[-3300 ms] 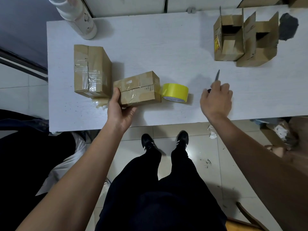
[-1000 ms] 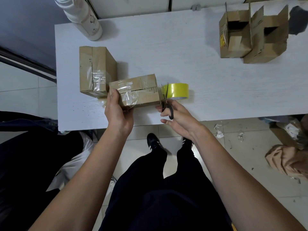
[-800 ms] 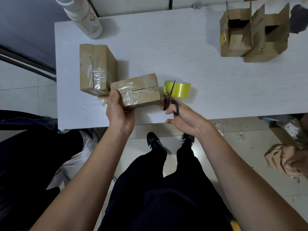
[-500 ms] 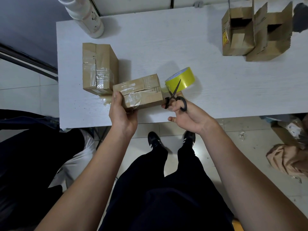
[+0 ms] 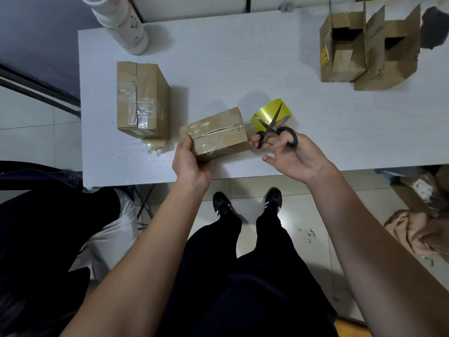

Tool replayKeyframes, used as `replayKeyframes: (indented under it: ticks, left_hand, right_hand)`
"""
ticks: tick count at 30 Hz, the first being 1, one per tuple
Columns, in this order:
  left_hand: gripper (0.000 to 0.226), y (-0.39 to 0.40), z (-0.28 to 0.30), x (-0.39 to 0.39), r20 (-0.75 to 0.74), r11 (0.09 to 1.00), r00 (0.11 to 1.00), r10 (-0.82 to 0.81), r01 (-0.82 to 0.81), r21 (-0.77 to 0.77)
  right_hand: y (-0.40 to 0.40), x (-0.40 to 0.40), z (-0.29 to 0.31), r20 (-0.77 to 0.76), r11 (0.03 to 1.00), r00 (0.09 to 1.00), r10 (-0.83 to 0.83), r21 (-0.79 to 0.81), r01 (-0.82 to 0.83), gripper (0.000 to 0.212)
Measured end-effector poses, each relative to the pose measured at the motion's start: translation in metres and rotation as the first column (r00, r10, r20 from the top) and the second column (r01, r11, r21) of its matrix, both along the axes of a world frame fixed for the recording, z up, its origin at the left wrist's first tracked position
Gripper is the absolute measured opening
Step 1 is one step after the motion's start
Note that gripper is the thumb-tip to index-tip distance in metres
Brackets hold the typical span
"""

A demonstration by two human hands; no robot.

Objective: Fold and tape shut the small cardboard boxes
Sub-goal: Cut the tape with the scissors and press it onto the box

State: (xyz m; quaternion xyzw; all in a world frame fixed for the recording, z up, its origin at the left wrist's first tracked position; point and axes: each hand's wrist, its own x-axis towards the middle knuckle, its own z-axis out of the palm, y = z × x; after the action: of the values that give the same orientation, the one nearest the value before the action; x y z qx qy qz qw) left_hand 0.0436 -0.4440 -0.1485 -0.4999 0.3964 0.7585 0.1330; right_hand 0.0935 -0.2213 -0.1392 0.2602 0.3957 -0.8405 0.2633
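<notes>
A small taped cardboard box [image 5: 218, 132] sits near the front edge of the white table [image 5: 243, 59]. My left hand [image 5: 190, 164] grips its left end, thumb on top. My right hand [image 5: 289, 154] holds black scissors [image 5: 274, 130] with fingers through the handles, blades spread open over the strip of tape between the box and the yellow tape roll [image 5: 271, 114]. The roll is tilted up just right of the box. A second taped box [image 5: 141, 98] stands to the left.
Two unfolded open boxes [image 5: 364, 45] stand at the table's back right. A white bottle [image 5: 121, 23] is at the back left corner. A scrap of tape [image 5: 156, 144] lies by the left box. My legs and shoes are below the table edge.
My right hand fetched the scissors from the table's right and brought them to the tape beside the box. The roll tipped up, and the blades have opened wider.
</notes>
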Motion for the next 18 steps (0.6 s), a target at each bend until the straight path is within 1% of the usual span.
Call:
replayKeyframes:
  ticks: [2,3,7,9,12,15,18]
  left_hand:
    - [0.029,0.001,-0.001,0.0,0.001,1.0,1.0,0.001,0.0,-0.005]
    - [0.029,0.001,-0.001,0.0,-0.001,1.0,1.0,-0.002,0.002,-0.01]
    - [0.022,0.002,-0.005,-0.001,-0.015,0.999,0.999,-0.03,0.03,-0.041]
    - [0.018,0.005,-0.006,-0.001,-0.024,0.998,0.999,-0.037,0.036,-0.042]
    - [0.023,0.01,-0.009,-0.002,-0.032,1.0,0.999,-0.027,0.026,-0.005]
    - [0.029,0.011,-0.011,-0.004,-0.023,0.999,1.0,-0.009,0.01,0.043]
    - [0.035,0.008,-0.012,-0.007,0.001,0.997,1.0,0.01,-0.01,0.08]
  right_hand:
    - [0.003,0.002,-0.001,-0.015,0.998,1.0,0.019,-0.052,-0.02,0.054]
    - [0.004,0.003,-0.002,-0.02,0.998,0.999,0.025,-0.065,-0.026,0.057]
    - [0.012,0.004,-0.003,0.0,0.998,0.999,0.04,-0.056,-0.04,0.055]
    - [0.015,0.004,-0.002,0.003,0.998,0.999,0.037,-0.05,-0.037,0.062]
    - [0.016,0.003,0.001,0.006,0.998,1.0,-0.006,-0.061,0.007,0.07]
    - [0.013,0.0,0.002,0.008,0.994,0.998,-0.068,-0.083,0.068,0.066]
    - [0.008,-0.005,0.004,0.036,0.993,0.996,-0.08,-0.079,0.083,0.069]
